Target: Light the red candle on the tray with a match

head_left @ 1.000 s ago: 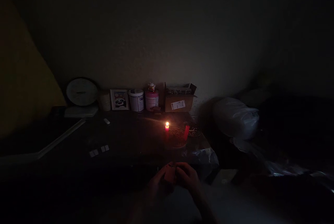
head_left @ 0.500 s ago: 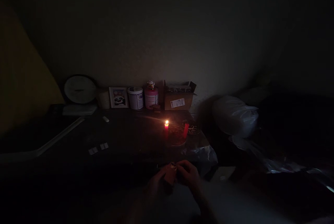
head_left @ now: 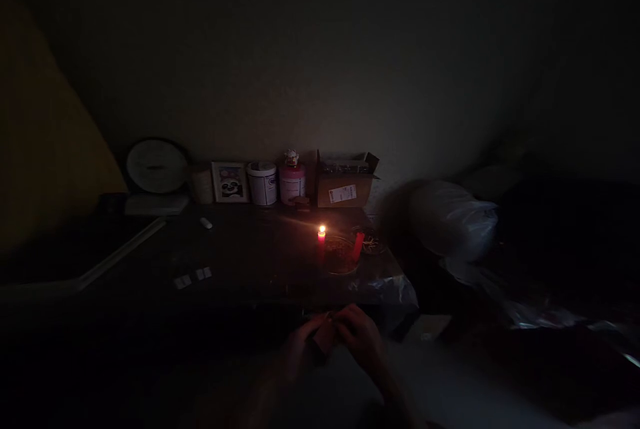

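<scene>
In dim light, my left hand [head_left: 299,344] is closed around a small reddish-brown box or tube [head_left: 324,338]; which of the two it is I cannot tell. My right hand [head_left: 361,334] has its fingers pinched at the top of this thing, and its fingertips are partly hidden. Beyond the hands, on the dark table [head_left: 240,262], a lit red candle [head_left: 321,240] stands upright. An unlit red candle [head_left: 358,246] leans slightly to its right. Between and around them is a round, reddish plate [head_left: 341,264].
Along the wall stand a panda picture frame [head_left: 231,182], a white tub [head_left: 263,186], a pink-lidded tub [head_left: 293,188] and an opened cardboard box [head_left: 343,189]. Small white packets [head_left: 193,277] lie on the table's left. A plastic bag [head_left: 450,219] bulges at the right.
Both hands stay on the reddish-brown thing. My right hand's fingers have shifted over its top, hiding more of it. The view has tilted slightly.
</scene>
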`<move>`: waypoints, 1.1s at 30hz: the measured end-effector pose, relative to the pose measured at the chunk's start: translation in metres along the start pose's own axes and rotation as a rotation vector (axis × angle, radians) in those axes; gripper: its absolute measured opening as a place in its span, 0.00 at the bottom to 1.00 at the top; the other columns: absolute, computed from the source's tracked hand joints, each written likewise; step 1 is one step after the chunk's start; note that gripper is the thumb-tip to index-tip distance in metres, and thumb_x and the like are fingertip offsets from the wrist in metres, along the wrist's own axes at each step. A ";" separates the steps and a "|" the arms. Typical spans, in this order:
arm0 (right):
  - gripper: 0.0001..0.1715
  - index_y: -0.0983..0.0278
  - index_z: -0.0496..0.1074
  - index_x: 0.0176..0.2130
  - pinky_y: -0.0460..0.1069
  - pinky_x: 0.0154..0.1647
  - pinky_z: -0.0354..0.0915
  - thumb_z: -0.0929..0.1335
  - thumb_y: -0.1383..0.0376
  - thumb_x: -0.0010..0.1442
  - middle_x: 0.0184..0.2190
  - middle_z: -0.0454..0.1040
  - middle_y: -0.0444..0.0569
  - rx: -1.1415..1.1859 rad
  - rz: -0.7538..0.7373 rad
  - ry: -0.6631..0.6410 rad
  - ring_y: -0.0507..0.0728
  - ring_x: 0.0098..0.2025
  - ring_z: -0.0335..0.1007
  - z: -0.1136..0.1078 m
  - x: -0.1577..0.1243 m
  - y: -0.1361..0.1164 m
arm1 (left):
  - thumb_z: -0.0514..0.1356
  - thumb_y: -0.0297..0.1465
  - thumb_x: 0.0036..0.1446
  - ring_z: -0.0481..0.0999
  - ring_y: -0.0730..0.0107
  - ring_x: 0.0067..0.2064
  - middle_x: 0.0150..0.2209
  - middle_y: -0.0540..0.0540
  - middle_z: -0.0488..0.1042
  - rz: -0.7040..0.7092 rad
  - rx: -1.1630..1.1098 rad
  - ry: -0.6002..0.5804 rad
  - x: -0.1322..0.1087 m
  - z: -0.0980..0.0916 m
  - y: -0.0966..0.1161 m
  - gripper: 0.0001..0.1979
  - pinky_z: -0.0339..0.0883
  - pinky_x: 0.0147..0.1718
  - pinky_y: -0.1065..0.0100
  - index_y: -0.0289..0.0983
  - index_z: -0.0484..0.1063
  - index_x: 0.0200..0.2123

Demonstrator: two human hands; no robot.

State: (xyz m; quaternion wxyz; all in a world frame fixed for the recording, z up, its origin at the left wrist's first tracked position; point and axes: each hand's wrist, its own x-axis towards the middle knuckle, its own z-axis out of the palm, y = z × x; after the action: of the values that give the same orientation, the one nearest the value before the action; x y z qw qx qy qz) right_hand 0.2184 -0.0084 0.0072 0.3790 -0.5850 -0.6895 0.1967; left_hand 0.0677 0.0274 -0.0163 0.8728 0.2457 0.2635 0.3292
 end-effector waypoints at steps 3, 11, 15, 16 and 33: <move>0.09 0.62 0.73 0.31 0.45 0.36 0.62 0.64 0.71 0.55 0.31 0.70 0.45 -0.005 -0.024 -0.008 0.52 0.35 0.68 0.000 -0.001 0.002 | 0.60 0.33 0.53 0.73 0.69 0.34 0.31 0.46 0.76 -0.025 -0.031 0.014 -0.001 0.002 0.000 0.10 0.62 0.37 0.71 0.33 0.77 0.34; 0.07 0.61 0.69 0.31 0.46 0.37 0.62 0.63 0.70 0.58 0.33 0.67 0.45 -0.062 -0.129 -0.052 0.53 0.36 0.65 -0.002 -0.005 0.002 | 0.61 0.35 0.51 0.72 0.72 0.28 0.25 0.48 0.76 -0.116 -0.015 0.065 -0.002 0.000 0.000 0.12 0.60 0.30 0.72 0.32 0.77 0.32; 0.08 0.61 0.69 0.34 0.47 0.39 0.62 0.63 0.71 0.58 0.35 0.68 0.46 -0.098 -0.193 -0.077 0.54 0.38 0.65 -0.002 -0.006 0.003 | 0.61 0.33 0.52 0.73 0.69 0.35 0.31 0.46 0.78 -0.025 -0.013 0.030 -0.003 0.004 0.000 0.12 0.61 0.37 0.71 0.32 0.78 0.36; 0.07 0.61 0.69 0.34 0.47 0.39 0.62 0.62 0.71 0.58 0.34 0.69 0.46 -0.114 -0.198 -0.069 0.54 0.37 0.65 -0.002 -0.006 0.004 | 0.60 0.33 0.52 0.74 0.68 0.37 0.33 0.46 0.78 0.001 -0.009 0.019 -0.004 0.006 0.001 0.12 0.61 0.39 0.71 0.33 0.77 0.37; 0.14 0.61 0.73 0.33 0.47 0.39 0.63 0.62 0.74 0.53 0.34 0.69 0.46 0.023 -0.119 0.002 0.53 0.38 0.67 -0.009 -0.001 -0.007 | 0.57 0.30 0.52 0.74 0.69 0.34 0.34 0.45 0.77 0.060 -0.045 0.116 -0.010 0.014 0.009 0.11 0.63 0.34 0.71 0.36 0.76 0.38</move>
State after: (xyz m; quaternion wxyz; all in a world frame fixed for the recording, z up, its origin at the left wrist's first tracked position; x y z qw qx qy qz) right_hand 0.2209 -0.0121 0.0174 0.3976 -0.5388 -0.7203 0.1812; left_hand 0.0656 0.0229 0.0029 0.8512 0.2141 0.2986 0.3747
